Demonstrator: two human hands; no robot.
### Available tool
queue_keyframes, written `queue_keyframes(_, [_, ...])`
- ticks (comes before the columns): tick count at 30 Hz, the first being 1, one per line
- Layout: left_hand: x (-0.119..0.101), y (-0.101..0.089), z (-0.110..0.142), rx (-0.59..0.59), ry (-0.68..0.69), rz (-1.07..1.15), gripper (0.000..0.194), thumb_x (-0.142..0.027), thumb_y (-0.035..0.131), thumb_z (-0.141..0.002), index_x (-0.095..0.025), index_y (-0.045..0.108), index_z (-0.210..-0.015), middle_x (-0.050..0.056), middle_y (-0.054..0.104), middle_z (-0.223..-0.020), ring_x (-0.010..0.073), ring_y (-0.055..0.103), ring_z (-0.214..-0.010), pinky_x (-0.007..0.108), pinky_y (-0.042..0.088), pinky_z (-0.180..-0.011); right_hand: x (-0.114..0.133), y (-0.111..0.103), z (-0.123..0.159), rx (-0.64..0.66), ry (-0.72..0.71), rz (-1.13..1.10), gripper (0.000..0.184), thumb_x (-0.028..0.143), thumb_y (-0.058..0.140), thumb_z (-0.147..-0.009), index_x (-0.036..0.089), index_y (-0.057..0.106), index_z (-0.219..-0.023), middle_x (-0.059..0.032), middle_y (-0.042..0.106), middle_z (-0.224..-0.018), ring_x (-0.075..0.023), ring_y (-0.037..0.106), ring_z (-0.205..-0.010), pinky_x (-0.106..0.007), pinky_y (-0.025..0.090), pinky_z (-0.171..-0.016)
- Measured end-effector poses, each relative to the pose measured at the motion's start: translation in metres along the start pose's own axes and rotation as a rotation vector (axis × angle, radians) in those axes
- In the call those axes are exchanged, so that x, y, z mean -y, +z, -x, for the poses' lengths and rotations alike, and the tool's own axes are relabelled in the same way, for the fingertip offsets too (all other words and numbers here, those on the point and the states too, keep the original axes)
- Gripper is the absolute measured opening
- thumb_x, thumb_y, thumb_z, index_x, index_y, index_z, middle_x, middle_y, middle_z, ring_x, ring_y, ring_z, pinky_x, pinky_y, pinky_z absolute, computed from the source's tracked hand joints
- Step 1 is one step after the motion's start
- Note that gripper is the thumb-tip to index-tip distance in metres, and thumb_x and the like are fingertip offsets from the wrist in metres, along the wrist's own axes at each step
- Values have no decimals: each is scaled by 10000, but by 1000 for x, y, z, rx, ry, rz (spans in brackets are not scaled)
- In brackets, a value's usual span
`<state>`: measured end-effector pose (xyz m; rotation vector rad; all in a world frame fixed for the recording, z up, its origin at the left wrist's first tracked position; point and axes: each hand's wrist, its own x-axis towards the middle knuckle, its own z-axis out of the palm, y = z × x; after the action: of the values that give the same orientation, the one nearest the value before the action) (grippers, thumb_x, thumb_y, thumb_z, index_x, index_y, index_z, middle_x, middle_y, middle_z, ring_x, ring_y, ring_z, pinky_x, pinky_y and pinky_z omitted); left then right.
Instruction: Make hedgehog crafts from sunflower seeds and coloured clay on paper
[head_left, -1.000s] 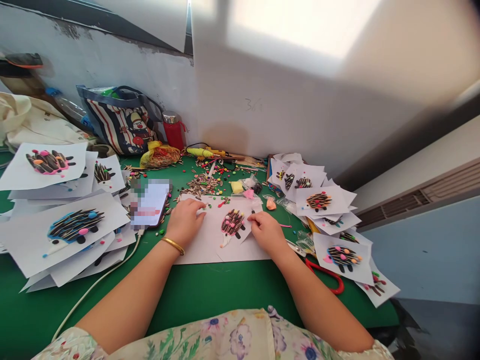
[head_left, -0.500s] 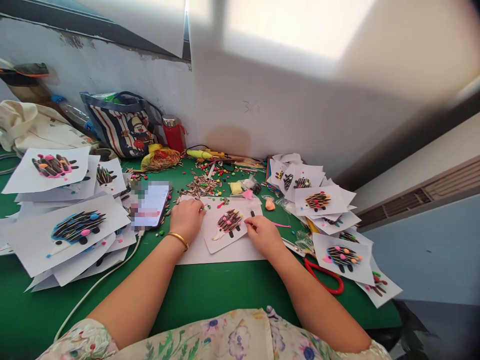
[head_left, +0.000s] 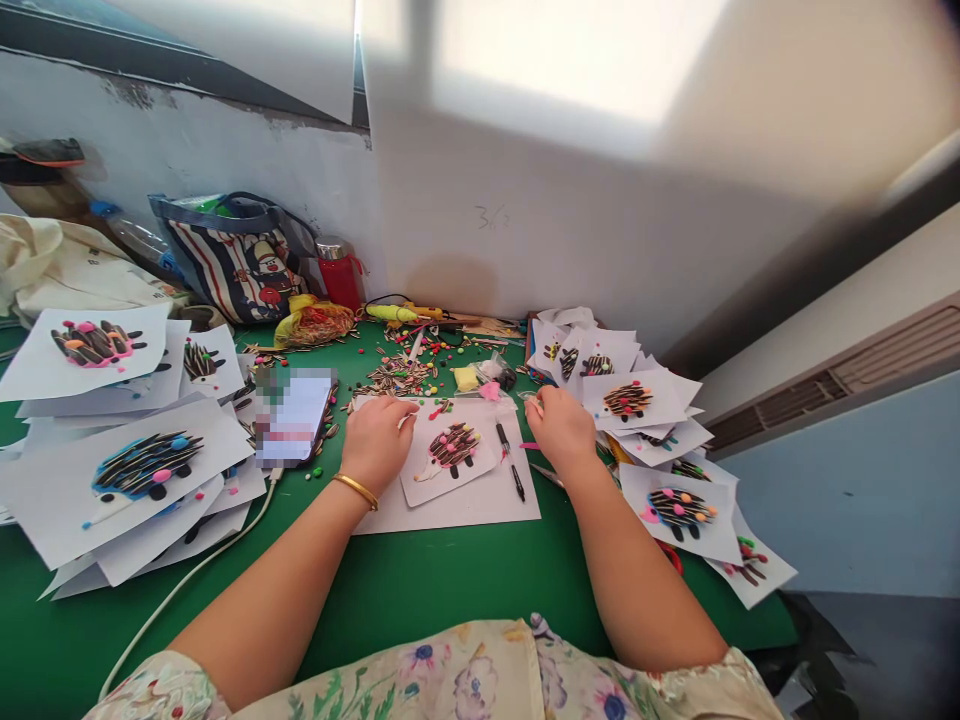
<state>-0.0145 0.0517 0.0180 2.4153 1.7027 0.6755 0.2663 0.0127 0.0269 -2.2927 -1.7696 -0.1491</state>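
A small white card (head_left: 420,490) lies on a larger white sheet (head_left: 517,508). On the card is a hedgehog (head_left: 453,446) of striped seeds, with small coloured balls and dark feet. At its upper left, my left hand (head_left: 379,435) is closed, thumb and forefinger together; whatever they hold is too small to make out. My right hand (head_left: 564,432) is beyond the sheet's right edge, fingertips pinched where a lump of orange clay lay; that lump is largely hidden. A black pen (head_left: 511,462) lies on the sheet between card and right hand.
Stacks of hedgehog cards stand at left (head_left: 225,510) and right (head_left: 679,565). A phone (head_left: 300,415) with a white cable lies left. Loose seeds (head_left: 397,370), yellow clay (head_left: 466,379) and pink clay (head_left: 490,391) lie behind. Scissors (head_left: 551,477) are partly under my right arm.
My right hand has left the card's edge and moved right and away, to where the orange lump lay. The pen now lies in full view. My left hand has barely moved.
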Motion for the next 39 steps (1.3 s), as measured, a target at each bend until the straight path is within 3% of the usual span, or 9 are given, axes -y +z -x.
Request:
queue_keyframes(3, [-7,-2,0,-43,44,106,267,-269,475,-923,-211,727,-990,70,717,-1009,252,625,-993,380,460,-884,0,8,-13,67,32,118,290,393,508,-941,135,602,-1036,-158,669,-972,-268,659,-863,-345,436,-726])
queue_keyframes(7, [-7,0,2,-72,70,175,269,-275,472,-926,-197,725,-977,70,720,-985,241,629,-972,371,470,-876,2,21,-16,95,37,142,193,280,508,-927,141,600,-1025,-146,671,-972,-250,670,-850,-333,444,-728])
queue_keyframes(15, [14,13,10,57,54,159,235,-250,519,-884,-199,731,-970,82,728,-981,264,641,-956,402,484,-857,-3,11,-5,29,26,85,214,281,435,-967,161,570,-1082,-119,660,-974,-237,644,-820,-334,437,-719])
queue_keyframes(20, [1,6,17,-4,60,500,230,-322,525,-904,-205,713,-968,67,731,-992,229,647,-967,374,503,-887,22,1,26,-252,-289,-391,206,317,525,-931,201,569,-1095,-80,676,-986,-245,601,-1017,-386,442,-945])
queue_keyframes(23, [-15,1,27,65,-13,781,236,-364,548,-898,-204,707,-970,51,745,-943,200,678,-875,324,543,-794,46,3,48,-281,-462,-587,237,255,550,-913,226,540,-1148,-64,680,-1026,-207,630,-990,-355,492,-913])
queue_keyframes(26, [-26,-2,35,97,19,904,215,-354,565,-892,-206,701,-970,46,739,-937,185,674,-851,303,553,-762,59,7,61,-221,-508,-672,307,174,534,-898,243,515,-1196,-54,682,-1038,-188,648,-966,-350,518,-892])
queue_keyframes(31, [-27,3,37,111,10,899,194,-341,611,-860,-214,708,-970,55,740,-976,184,676,-858,285,562,-712,61,10,63,-203,-568,-688,347,124,527,-876,248,506,-1199,-60,675,-1019,-201,641,-955,-383,531,-876])
queue_keyframes(34, [-24,6,36,107,18,840,194,-332,625,-844,-223,730,-965,53,750,-972,192,684,-885,304,571,-772,62,11,63,-217,-611,-702,374,93,523,-863,251,513,-1202,-63,671,-1025,-209,627,-981,-388,533,-877])
queue_keyframes(39, [-24,5,36,169,61,757,193,-351,632,-842,-233,740,-951,41,761,-930,191,695,-843,303,574,-747,63,10,67,-158,-648,-728,513,46,508,-831,277,480,-1289,-68,649,-1071,-221,601,-1008,-418,533,-891])
